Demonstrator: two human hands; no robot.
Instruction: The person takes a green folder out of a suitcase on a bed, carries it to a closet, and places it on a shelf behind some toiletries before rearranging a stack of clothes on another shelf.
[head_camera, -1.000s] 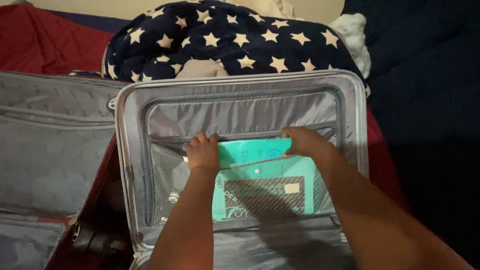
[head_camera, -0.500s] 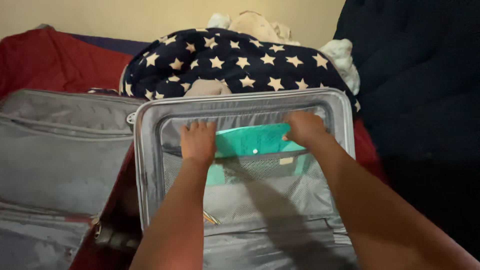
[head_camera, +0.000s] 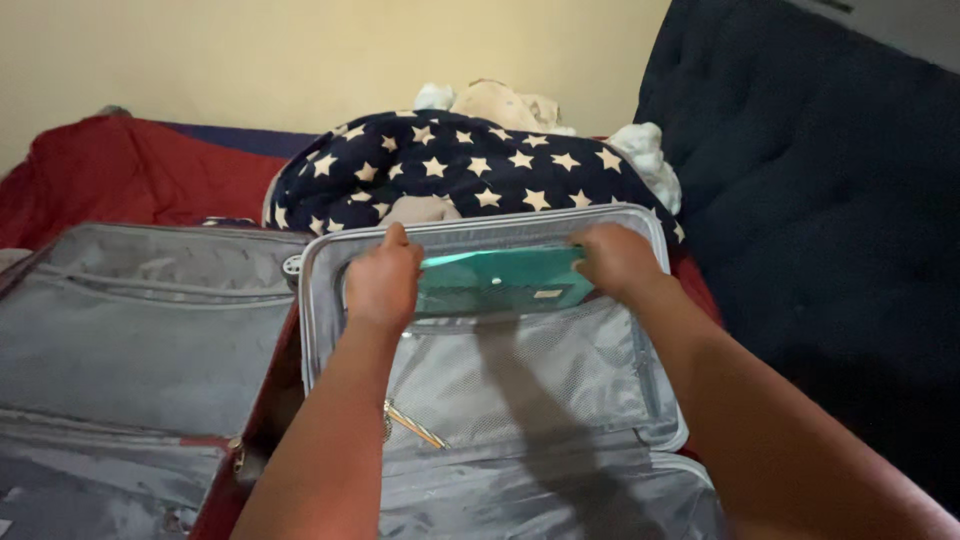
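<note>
Left of the small grey suitcase lid (head_camera: 480, 380), a larger grey suitcase (head_camera: 140, 330) lies open on the red bed cover (head_camera: 130, 175). The left hand (head_camera: 383, 280) and right hand (head_camera: 617, 258) each grip an end of a teal folder (head_camera: 500, 282), held flat, clear above the lid's mesh pocket (head_camera: 520, 375), which looks nearly empty. Behind the lid sits a star-patterned blanket (head_camera: 470, 165).
</note>
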